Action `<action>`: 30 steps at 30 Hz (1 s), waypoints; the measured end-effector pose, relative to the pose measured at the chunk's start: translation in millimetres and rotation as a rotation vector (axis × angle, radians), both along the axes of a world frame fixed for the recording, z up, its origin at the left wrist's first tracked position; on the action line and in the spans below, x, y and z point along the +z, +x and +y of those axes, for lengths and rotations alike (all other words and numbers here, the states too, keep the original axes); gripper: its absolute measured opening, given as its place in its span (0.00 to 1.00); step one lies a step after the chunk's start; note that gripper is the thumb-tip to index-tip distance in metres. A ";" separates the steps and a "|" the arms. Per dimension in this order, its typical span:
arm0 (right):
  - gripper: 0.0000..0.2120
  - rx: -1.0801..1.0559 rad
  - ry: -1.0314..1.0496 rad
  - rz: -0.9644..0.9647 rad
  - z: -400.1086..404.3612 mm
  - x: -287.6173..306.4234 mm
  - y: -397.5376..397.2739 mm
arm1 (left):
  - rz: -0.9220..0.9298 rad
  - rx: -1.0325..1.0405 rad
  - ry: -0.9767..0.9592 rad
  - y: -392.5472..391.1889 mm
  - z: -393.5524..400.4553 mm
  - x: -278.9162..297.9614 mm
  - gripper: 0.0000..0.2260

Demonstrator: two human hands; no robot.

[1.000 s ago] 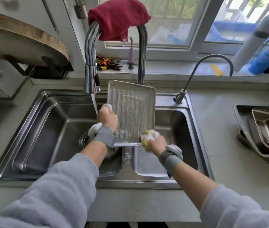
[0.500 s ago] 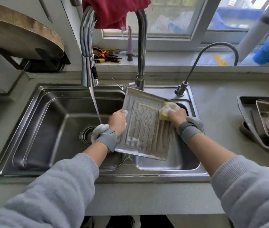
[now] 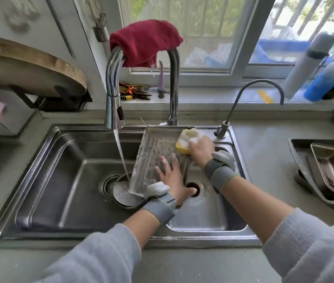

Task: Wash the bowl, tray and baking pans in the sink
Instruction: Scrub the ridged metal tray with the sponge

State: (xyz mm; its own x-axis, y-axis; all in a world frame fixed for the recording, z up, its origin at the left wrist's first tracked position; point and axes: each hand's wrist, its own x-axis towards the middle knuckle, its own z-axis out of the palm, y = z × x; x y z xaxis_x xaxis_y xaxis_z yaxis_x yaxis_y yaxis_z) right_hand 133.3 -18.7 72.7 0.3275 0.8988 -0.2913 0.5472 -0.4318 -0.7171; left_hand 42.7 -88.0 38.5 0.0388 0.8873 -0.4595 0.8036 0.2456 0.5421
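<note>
A ribbed steel tray (image 3: 154, 154) leans over the divider of the double sink (image 3: 39, 180), soapy and tilted. My left hand (image 3: 172, 176) lies with fingers spread on the tray's lower right part, steadying it. My right hand (image 3: 202, 149) presses a foamy yellow sponge (image 3: 184, 140) against the tray's upper right corner. Under the tray's lower end a round steel bowl (image 3: 121, 195) sits over the left drain, and tap water runs into it. Stacked baking pans (image 3: 329, 170) wait on the counter at the right.
The tall faucet (image 3: 113, 92) runs, with a red cloth (image 3: 143, 41) draped over its arch. A thin second tap (image 3: 249, 94) stands at the right rear of the sink. Pliers and a purple tool lie on the windowsill. A round wooden board (image 3: 29, 68) hangs at the left.
The sponge went from the tray's bottom edge up to its top right corner. My left hand moved from the tray's left edge onto its face, and the tray tilted lower.
</note>
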 end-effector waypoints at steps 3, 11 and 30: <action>0.17 0.084 0.053 0.113 1.1 6.9 -21.0 | -0.008 0.178 0.163 -16.6 10.6 4.3 0.31; 0.22 0.347 0.135 0.234 -8.6 -15.0 -22.0 | -0.766 0.204 -0.002 -88.7 15.6 29.5 0.27; 0.24 0.900 0.187 -0.049 -33.2 -35.5 -40.9 | -1.230 0.691 -0.151 -100.8 2.3 18.8 0.33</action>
State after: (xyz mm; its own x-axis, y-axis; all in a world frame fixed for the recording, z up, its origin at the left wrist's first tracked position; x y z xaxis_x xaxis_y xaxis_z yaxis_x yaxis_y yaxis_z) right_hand 92.4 -51.9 37.2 -0.5102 0.8517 -0.1197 0.6521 0.2924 -0.6994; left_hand -58.1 -85.6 57.3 0.0627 0.8381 -0.5420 -0.4585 0.5065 0.7302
